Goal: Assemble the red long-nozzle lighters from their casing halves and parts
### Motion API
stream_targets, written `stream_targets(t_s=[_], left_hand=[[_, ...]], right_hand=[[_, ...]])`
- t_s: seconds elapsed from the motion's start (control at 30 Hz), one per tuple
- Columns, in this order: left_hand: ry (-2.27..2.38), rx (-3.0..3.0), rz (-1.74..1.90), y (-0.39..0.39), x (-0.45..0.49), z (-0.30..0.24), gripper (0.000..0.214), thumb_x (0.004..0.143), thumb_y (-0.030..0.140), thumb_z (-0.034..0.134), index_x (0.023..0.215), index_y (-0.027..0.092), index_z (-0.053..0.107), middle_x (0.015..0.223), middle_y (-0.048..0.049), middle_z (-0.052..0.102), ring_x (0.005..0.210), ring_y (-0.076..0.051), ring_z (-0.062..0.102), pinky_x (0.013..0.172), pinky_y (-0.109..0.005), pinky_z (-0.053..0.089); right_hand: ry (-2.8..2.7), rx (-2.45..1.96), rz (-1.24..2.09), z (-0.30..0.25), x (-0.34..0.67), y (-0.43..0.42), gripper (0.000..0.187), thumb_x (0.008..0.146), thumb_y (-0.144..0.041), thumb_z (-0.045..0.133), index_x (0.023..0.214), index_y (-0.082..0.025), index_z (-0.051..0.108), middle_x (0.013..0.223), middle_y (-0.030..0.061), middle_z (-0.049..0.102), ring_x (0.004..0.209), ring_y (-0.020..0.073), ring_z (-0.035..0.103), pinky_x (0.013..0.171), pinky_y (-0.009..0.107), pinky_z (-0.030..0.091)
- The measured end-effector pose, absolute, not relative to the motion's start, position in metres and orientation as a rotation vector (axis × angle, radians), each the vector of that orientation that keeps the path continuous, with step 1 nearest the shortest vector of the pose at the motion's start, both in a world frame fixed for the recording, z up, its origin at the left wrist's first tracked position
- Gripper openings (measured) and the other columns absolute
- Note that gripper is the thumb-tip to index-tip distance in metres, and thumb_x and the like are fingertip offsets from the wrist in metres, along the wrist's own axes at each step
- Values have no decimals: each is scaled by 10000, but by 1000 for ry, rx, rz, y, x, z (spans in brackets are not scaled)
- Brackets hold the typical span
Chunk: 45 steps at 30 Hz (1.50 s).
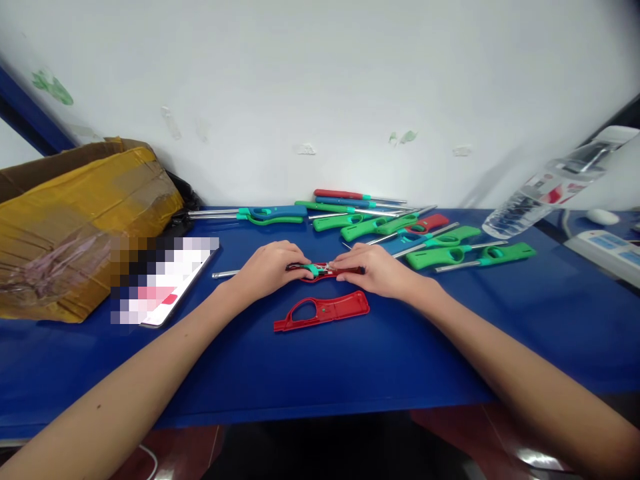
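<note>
Both of my hands rest on the blue table (350,360) and pinch a half-open red lighter body (325,270) between them. My left hand (270,267) grips its left end, where a green trigger part shows and a metal tube (225,274) sticks out to the left. My right hand (375,270) closes on its right end. A loose red handle shell (323,311) lies flat just in front of my hands, touched by neither.
Several green, blue and red long-nosed lighters (425,237) lie piled behind my hands. A taped cardboard box (75,220) stands at the left, with a phone (165,280) beside it. A plastic water bottle (545,190) and a power strip (607,250) are at the right.
</note>
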<state>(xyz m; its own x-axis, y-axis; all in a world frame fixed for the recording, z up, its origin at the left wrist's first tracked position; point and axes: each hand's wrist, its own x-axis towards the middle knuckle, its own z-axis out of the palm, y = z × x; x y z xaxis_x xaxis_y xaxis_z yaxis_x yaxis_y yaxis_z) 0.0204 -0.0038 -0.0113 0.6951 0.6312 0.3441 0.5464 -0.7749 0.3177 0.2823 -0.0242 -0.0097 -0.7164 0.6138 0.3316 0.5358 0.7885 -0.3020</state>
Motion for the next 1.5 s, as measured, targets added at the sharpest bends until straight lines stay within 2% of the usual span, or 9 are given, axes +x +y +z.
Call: stream_targets(t_s=[0.2, 0.37, 0.6, 1.0, 1.2, 1.5], left_hand=[[927, 2697, 628, -2, 19, -9, 173, 867, 337, 692, 955, 196, 741, 920, -52, 723, 841, -185, 654, 741, -283, 504], [924, 2683, 646, -4, 16, -7, 289, 862, 398, 690, 1058, 187, 713, 1003, -73, 705, 852, -181, 655, 719, -266, 501], [831, 2982, 670, -7, 12, -5, 279, 935, 400, 588, 1064, 182, 704, 982, -70, 686, 811, -176, 615, 727, -289, 458], [710, 3243, 692, -7, 9, -3, 322, 983, 405, 485, 1052, 163, 686, 945, -72, 684, 792, -174, 601, 752, -299, 445], [722, 3268, 638, -7, 9, -6, 342, 1007, 400, 436, 1047, 158, 675, 956, -76, 688, 800, -171, 604, 757, -300, 445], [728, 3249, 504, -7, 14, -6, 336, 1016, 380, 419, 1040, 142, 655, 951, -88, 698, 853, -193, 615, 768, -319, 435]], right_hand=[[-2570, -859, 211, -11, 282, -24, 228, 908, -231, 637, 1117, -227, 728, 1057, 54, 750, 830, 191, 642, 810, 343, 505], [-2542, -858, 101, -9, 279, -26, 243, 897, -209, 642, 1124, -196, 726, 1080, 75, 732, 884, 214, 614, 812, 370, 517], [-2488, -764, 5, -12, 278, -26, 226, 912, -216, 617, 1108, -185, 725, 1081, 80, 728, 902, 220, 604, 823, 391, 545], [-2479, -693, 29, -18, 277, -25, 247, 932, -239, 583, 1129, -176, 718, 1086, 100, 722, 927, 230, 606, 851, 420, 543], [-2476, -707, 102, -21, 277, -24, 257, 947, -257, 564, 1150, -206, 712, 1093, 86, 725, 890, 223, 582, 816, 417, 541], [-2518, -752, 199, -16, 276, -24, 226, 924, -213, 604, 1111, -164, 719, 1049, 80, 737, 854, 210, 572, 819, 383, 507]])
